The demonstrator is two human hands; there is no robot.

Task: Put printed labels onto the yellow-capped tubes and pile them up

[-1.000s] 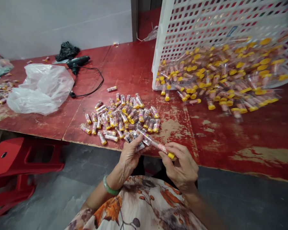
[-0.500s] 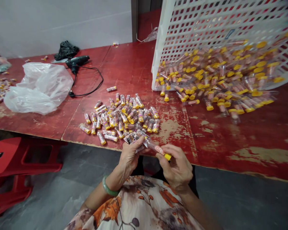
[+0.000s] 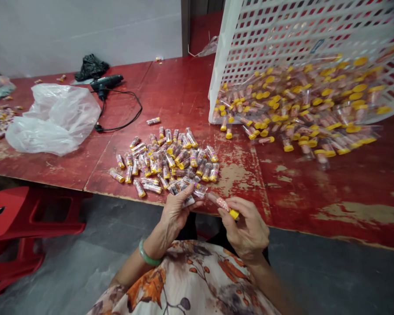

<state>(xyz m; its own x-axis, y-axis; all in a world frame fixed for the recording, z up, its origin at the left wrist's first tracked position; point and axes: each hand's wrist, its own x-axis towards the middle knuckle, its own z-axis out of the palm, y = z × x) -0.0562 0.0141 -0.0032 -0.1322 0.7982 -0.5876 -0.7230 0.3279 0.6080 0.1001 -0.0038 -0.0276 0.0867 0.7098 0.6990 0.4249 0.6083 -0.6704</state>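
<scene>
My left hand (image 3: 175, 212) is closed on a few flat, clear printed plastic sleeves (image 3: 179, 189), thumb on top. A single sleeve (image 3: 200, 190) sticks out from them toward the right. Between the thumb and fingers of my right hand (image 3: 248, 229) is a clear tube (image 3: 222, 202) with a yellow cap and pinkish pieces inside. The tube's far end points at the sleeve's opening; a small gap seems to lie between them. Just beyond my left hand lies a pile of sleeved yellow-capped tubes (image 3: 164, 159).
At right, a white perforated crate (image 3: 215, 87) lies on its side, yellow-capped tubes (image 3: 292, 105) spilling onto the red table (image 3: 180, 92). A heat gun (image 3: 107, 82) with its cord, a clear plastic bag (image 3: 55, 118) and a black bag (image 3: 91, 68) lie left. A red stool (image 3: 9, 210) stands below.
My right hand has shifted slightly right with the tube, away from the sleeves. My left hand has moved a little left and its thumb has drawn back.
</scene>
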